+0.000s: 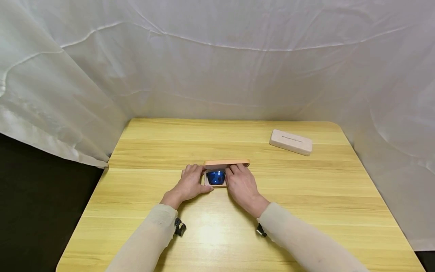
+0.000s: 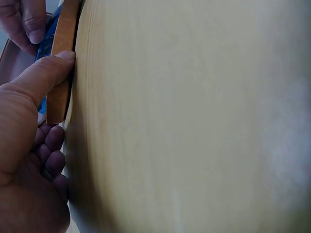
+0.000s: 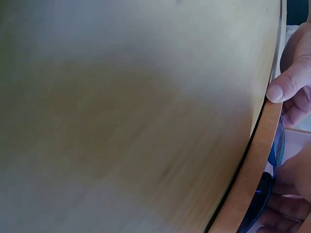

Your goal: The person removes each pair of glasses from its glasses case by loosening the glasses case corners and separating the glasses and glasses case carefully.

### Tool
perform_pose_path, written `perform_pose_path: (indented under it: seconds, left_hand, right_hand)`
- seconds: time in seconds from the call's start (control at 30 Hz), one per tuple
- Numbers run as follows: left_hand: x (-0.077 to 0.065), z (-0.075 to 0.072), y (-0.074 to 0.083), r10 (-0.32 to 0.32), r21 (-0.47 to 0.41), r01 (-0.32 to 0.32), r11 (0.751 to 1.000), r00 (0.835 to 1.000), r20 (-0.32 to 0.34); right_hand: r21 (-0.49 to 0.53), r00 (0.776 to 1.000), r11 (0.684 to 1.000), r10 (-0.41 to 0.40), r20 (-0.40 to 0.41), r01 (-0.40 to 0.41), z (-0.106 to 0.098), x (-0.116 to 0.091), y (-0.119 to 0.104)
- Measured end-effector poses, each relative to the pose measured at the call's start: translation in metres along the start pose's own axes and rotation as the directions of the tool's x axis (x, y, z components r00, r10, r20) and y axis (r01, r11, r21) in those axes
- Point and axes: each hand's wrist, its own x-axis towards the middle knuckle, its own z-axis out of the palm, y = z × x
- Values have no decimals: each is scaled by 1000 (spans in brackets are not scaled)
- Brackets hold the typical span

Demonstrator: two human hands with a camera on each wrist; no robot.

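Observation:
An orange-brown glasses case (image 1: 227, 162) lies on the table with its lid raised at the back. Inside is a pair of sunglasses (image 1: 216, 178) with a shiny blue lens. My left hand (image 1: 189, 183) grips the case's left end; its thumb (image 2: 53, 65) presses on the front wall. My right hand (image 1: 242, 185) reaches into the right half, fingers curled at the sunglasses' frame and covering the other lens. In the right wrist view, part of the dark frame (image 3: 260, 199) shows beside these fingers (image 3: 286, 206).
A closed pale pink glasses case (image 1: 291, 142) with dark lettering lies farther back on the right. The wooden table (image 1: 323, 196) extends around both hands. White fabric (image 1: 217, 75) hangs behind and along the sides.

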Motion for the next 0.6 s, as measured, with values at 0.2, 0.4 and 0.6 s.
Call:
perform_pose_path:
  seconds: [0.2,0.4,0.6]
  left_hand:
    - [0,1,-1,-3,2,3,1000,1000,-2]
    - [-1,1,-2,-6,-6,6,1000,1000,-8]
    - [-1,1,-3,-8,-8,7,1000,1000,-12]
  right_hand:
    - [1,999,1000,-1,46,1,0,0,-1]
    - [-17,998,1000,-16,53,17,0,1,0]
    - [-13,998,1000,-23,59,24,-1,2,0]
